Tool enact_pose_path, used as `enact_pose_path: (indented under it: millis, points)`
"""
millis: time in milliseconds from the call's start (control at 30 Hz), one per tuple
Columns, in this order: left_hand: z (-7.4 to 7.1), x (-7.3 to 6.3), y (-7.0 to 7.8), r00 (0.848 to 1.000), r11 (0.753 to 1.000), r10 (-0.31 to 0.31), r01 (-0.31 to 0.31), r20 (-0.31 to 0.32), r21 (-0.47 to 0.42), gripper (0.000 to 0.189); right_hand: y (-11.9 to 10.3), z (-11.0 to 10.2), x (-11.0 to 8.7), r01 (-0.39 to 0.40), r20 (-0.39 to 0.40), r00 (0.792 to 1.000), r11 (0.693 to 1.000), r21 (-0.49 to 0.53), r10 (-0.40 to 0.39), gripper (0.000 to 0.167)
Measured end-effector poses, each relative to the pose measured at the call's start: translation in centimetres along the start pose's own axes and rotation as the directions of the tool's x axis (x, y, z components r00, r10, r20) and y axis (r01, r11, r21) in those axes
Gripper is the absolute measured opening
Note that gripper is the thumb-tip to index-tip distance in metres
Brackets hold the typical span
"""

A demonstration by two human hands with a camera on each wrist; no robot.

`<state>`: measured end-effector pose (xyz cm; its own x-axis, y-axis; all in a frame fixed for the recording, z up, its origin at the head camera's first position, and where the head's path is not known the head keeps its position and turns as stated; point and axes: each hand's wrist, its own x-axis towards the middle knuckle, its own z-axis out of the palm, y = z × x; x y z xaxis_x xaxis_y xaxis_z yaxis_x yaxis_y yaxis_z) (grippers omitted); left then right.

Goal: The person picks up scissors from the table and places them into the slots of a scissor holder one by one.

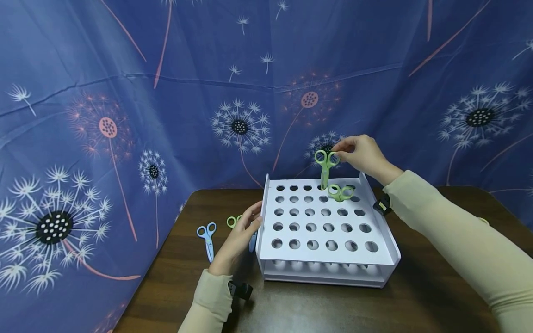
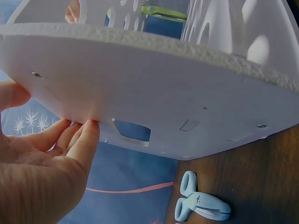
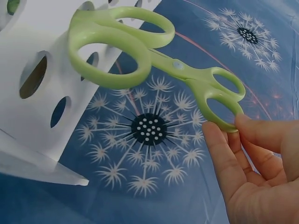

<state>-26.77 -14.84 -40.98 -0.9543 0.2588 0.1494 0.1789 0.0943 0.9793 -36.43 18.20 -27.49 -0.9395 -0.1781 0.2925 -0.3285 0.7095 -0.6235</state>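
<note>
A white rack [image 1: 301, 252] with rows of round holes stands on the table. My right hand [image 1: 364, 155] pinches one handle loop of green scissors [image 1: 325, 173] between thumb and fingers. Those scissors hang blades down at a hole in the back row. Beside them, another pair of green scissors [image 3: 110, 60] sits in the rack, handles up. My left hand [image 1: 239, 238] rests against the rack's left side panel [image 2: 154, 88], fingers extended and fingertips touching it. Blue scissors [image 1: 207, 240] lie left of that hand. Green scissors [image 1: 231, 222] and a blue item [image 1: 252, 242] are partly hidden behind it.
The rack stands on a dark wooden table [image 1: 300, 310]. Behind the table hangs a blue dandelion-print cloth [image 1: 200, 60]. A small yellowish-green piece [image 1: 483, 220] shows past my right sleeve at the table's right.
</note>
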Motion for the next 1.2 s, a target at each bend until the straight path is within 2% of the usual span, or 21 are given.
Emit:
enact_pose_path:
  millis: [267, 667, 933, 1200]
  points:
    - [-0.1, 0.0, -0.2, 1.000, 1.000, 0.011, -0.011, 0.004, 0.014, 0.052, 0.4, 0.4, -0.4, -0.002, 0.044, 0.999, 1.000, -0.012, 0.002, 0.018]
    - [0.0, -0.1, 0.2, 0.999, 0.999, -0.036, 0.036, -0.004, -0.003, 0.052, 0.8, 1.0, -0.2, 0.004, 0.098, 0.995, 1.000, -0.025, -0.001, 0.017]
    - [0.0, 0.0, 0.1, 1.000, 1.000, -0.029, 0.029, -0.003, -0.008, 0.051, 0.9, 1.1, 0.1, 0.015, 0.169, 0.985, 1.000, -0.027, -0.011, 0.017]
    - [-0.1, -0.1, 0.1, 1.000, 1.000, -0.026, 0.026, 0.005, -0.001, 0.052, 1.1, 1.3, 0.3, 0.026, 0.202, 0.979, 0.998, -0.058, -0.014, 0.014]
